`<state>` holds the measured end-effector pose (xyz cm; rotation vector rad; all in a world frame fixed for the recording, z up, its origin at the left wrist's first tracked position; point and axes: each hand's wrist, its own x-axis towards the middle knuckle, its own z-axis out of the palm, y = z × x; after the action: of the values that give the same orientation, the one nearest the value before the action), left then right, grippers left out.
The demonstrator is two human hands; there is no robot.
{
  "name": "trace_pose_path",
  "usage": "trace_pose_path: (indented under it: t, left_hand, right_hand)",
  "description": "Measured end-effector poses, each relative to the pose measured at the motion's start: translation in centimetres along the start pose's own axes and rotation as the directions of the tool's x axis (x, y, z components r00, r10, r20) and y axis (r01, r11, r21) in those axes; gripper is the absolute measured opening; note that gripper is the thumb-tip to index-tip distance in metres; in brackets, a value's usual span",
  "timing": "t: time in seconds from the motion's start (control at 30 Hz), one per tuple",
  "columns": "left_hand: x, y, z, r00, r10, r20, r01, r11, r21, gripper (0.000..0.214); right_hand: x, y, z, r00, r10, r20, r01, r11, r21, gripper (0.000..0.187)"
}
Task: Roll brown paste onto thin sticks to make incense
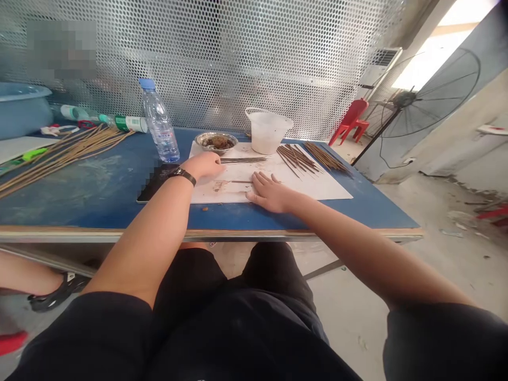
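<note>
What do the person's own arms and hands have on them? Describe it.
The left hand and right hand are ungloved. Short black sleeves cover the upper arms. A dark band, perhaps a watch, circles the left wrist.

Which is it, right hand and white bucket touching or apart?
Apart: the head view shows white board between the right hand and the white bucket.

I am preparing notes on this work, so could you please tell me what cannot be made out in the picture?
All in the head view:
Left hand: its back hides part of the fingers, so any grip on the thin sticks is unclear.
Single stick: partly covered by the right hand.
Blue basin: cut off by the left edge.
Metal bowl: its brown contents are too small to identify.
</note>
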<state>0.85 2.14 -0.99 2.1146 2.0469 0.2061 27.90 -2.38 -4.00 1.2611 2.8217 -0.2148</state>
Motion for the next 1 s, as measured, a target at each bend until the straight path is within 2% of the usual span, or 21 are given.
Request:
trace_pose_path:
  t: [0.13, 0.23, 0.33, 0.53, 0.63, 0.73, 0.9, 1.0]
  left_hand:
    - [-0.5, 0.5, -0.4, 1.0, 0.0, 0.016, 0.0, 1.0, 0.025, 0.034]
    - [-0.6, 0.6, -0.5, 1.0, -0.008, 0.017, 0.007, 0.999, 0.036, 0.034]
    - [-0.2, 0.3, -0.1, 1.0, -0.008, 0.009, 0.008, 1.0, 0.029, 0.034]
    - [0.7, -0.7, 0.5, 1.0, 0.01, 0.001, -0.01, 1.0, 0.021, 0.032]
    - [0.9, -0.8, 0.5, 1.0, 0.014, 0.017, -0.015, 1.0, 0.028, 0.033]
    - [0.8, -0.8, 0.5, 1.0, 0.011, 0.023, -0.012, 1.0, 0.022, 0.035]
    - [0.2, -0.2, 0.1, 0.999, -0.02, 0.025, 0.02, 1.0, 0.001, 0.039]
    - [-0.1, 0.2, -0.2, 0.998, -0.043, 0.034, 0.043, 0.999, -0.005, 0.04]
  right_hand:
    - [-3.9, -0.2, 1.2, 0.997, -0.059, -0.051, 0.061, 0.997, 0.052, 0.11]
    - [-4.9, -0.4, 1.6, 0.996, -0.056, -0.071, 0.06, 0.996, 0.061, 0.106]
    - [-3.4, -0.2, 1.2, 0.998, -0.017, -0.053, 0.02, 0.998, 0.052, 0.106]
    - [2.7, 1.6, -0.2, 0.997, 0.07, -0.026, -0.07, 0.998, 0.0, 0.099]
    - [3.7, 2.2, -0.4, 0.996, 0.089, -0.02, -0.089, 0.996, -0.003, 0.098]
    - [2.0, 1.9, -0.3, 0.998, 0.06, -0.034, -0.06, 0.998, 0.017, 0.101]
    - [-4.0, 0.6, 0.4, 1.0, 0.014, -0.016, -0.013, 0.998, 0.059, 0.106]
    - [-6.3, 0.1, 0.8, 0.999, 0.021, -0.04, -0.019, 0.999, 0.051, 0.106]
